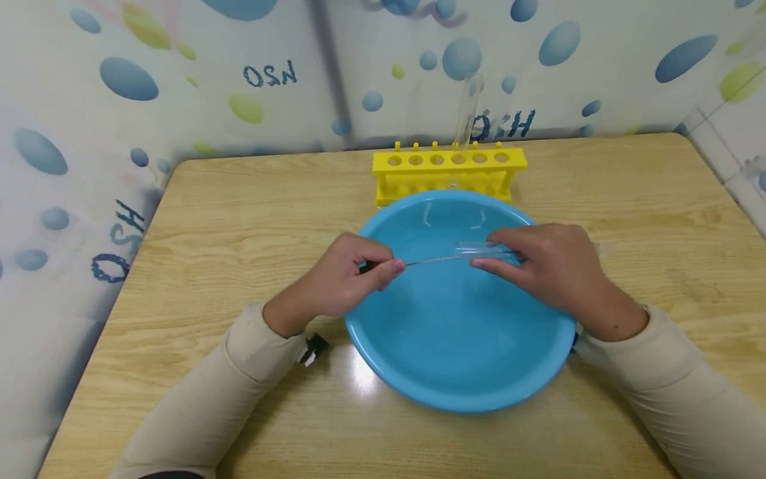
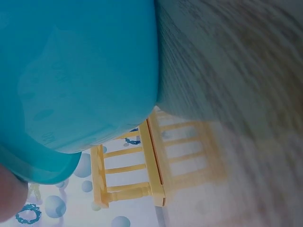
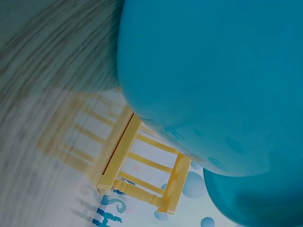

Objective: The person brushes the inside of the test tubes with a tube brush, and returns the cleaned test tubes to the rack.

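Over the blue basin (image 1: 455,332), my right hand (image 1: 553,266) grips a clear glass test tube (image 1: 469,249) between thumb and fingers. The tube lies nearly level, its near end pointing left. My left hand (image 1: 347,276) pinches the thin twisted wire of a test tube brush (image 1: 432,260) at the basin's left rim. That wire runs right into the tube; the brush head is hard to make out behind the right fingers. Both wrist views are mostly filled by the basin's outer wall, and the left one catches a bit of the left hand (image 2: 12,194) at its edge.
A yellow test tube rack (image 1: 449,163) stands behind the basin near the wall, with another clear test tube (image 1: 469,110) upright in one hole. The wooden table (image 1: 239,219) meets a wall (image 1: 197,100) patterned with blue and green spots.
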The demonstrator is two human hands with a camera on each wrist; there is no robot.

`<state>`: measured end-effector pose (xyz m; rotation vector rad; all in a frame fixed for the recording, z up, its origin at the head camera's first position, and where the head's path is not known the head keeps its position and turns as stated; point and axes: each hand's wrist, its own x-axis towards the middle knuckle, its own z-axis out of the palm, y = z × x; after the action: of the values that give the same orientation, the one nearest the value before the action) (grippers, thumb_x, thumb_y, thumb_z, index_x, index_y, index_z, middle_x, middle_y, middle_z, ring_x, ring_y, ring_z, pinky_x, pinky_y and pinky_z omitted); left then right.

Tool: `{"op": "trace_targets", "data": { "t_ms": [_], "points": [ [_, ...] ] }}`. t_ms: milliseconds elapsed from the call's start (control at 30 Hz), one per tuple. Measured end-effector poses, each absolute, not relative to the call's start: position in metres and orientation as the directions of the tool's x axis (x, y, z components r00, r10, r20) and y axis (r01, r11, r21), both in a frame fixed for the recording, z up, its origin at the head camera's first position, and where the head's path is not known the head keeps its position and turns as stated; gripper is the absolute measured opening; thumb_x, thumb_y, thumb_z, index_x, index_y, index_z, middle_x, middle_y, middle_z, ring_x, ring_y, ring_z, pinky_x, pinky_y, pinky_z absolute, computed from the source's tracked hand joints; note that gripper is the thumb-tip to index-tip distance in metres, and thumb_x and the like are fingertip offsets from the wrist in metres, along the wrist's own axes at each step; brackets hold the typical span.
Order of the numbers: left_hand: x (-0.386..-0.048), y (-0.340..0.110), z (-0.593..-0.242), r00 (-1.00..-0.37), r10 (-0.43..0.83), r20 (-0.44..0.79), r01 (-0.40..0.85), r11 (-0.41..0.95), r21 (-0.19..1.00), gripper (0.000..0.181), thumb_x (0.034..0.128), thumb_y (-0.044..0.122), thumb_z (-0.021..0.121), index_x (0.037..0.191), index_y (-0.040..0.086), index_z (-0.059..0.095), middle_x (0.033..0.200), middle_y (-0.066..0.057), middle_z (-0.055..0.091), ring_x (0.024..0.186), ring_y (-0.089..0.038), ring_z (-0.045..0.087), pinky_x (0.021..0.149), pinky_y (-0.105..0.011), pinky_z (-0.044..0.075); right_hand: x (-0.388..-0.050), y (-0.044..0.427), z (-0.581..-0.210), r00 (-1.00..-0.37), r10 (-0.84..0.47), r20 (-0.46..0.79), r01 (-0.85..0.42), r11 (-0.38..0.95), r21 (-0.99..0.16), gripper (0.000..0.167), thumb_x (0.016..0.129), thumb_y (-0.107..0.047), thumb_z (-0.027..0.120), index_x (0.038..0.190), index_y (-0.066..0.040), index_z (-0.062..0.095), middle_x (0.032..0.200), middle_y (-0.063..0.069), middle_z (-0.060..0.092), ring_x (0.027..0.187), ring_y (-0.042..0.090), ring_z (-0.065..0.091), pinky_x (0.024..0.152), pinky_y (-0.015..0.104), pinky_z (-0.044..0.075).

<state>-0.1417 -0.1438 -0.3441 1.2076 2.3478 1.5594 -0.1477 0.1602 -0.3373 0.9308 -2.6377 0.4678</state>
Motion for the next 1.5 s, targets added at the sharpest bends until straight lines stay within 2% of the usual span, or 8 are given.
{"op": "trace_targets", "data": {
  "t_ms": [433, 833, 1133, 1333, 1500],
  "points": [
    [-0.144, -0.148, -0.342, -0.715, 0.616, 0.331, 0.495, 0.112, 0.862, 0.047, 0.1027, 0.020, 0.056, 0.059, 0.002, 0.051, 0.055, -0.004, 0.044, 0.051, -0.013, 0.037, 0.049, -0.023, 0.028, -0.147, 0.162, -0.338, -0.757, -0.521, 0.394, -0.630, 0.742, -0.228, 0.030, 0.075, -0.034, 0.087, 0.095, -0.013, 0.077, 0.061, 0.000, 0.066, 0.049, 0.008, 0.051, 0.046, 0.022, 0.034],
    [-0.145, -0.155, -0.338, -0.743, 0.595, 0.307, 0.436, 0.081, 0.896, 0.050, 0.1034, 0.028, 0.056, 0.059, 0.005, 0.048, 0.055, -0.007, 0.040, 0.051, -0.013, 0.037, 0.046, -0.024, 0.026, -0.148, 0.160, -0.338, -0.759, -0.510, 0.403, -0.627, 0.739, -0.246, 0.033, 0.075, -0.033, 0.087, 0.096, -0.010, 0.077, 0.064, 0.002, 0.069, 0.051, 0.010, 0.053, 0.048, 0.023, 0.038],
    [-0.146, -0.157, -0.335, -0.784, 0.573, 0.238, 0.341, 0.077, 0.937, 0.043, 0.1003, 0.003, 0.049, 0.058, 0.001, 0.043, 0.055, -0.006, 0.036, 0.050, -0.013, 0.039, 0.048, -0.020, 0.034, -0.146, 0.159, -0.338, -0.774, -0.494, 0.396, -0.609, 0.753, -0.251, 0.033, 0.076, -0.033, 0.086, 0.098, -0.010, 0.077, 0.063, 0.003, 0.068, 0.050, 0.010, 0.052, 0.048, 0.023, 0.038],
    [-0.149, -0.158, -0.336, -0.786, 0.554, 0.274, 0.330, 0.001, 0.944, 0.046, 0.1014, 0.008, 0.047, 0.056, 0.003, 0.039, 0.053, -0.006, 0.032, 0.050, -0.015, 0.034, 0.049, -0.025, 0.027, -0.147, 0.160, -0.337, -0.762, -0.491, 0.423, -0.620, 0.743, -0.253, 0.032, 0.076, -0.032, 0.087, 0.098, -0.010, 0.077, 0.064, 0.003, 0.069, 0.051, 0.010, 0.053, 0.048, 0.023, 0.039],
    [-0.151, -0.157, -0.340, -0.792, 0.537, 0.291, 0.304, -0.067, 0.950, 0.043, 0.0978, 0.003, 0.044, 0.056, 0.004, 0.035, 0.052, -0.006, 0.030, 0.049, -0.016, 0.032, 0.050, -0.027, 0.025, -0.145, 0.161, -0.339, -0.770, -0.484, 0.415, -0.610, 0.749, -0.258, 0.031, 0.076, -0.031, 0.086, 0.097, -0.010, 0.077, 0.058, 0.000, 0.062, 0.049, 0.007, 0.047, 0.047, 0.022, 0.035]
  ]
}}
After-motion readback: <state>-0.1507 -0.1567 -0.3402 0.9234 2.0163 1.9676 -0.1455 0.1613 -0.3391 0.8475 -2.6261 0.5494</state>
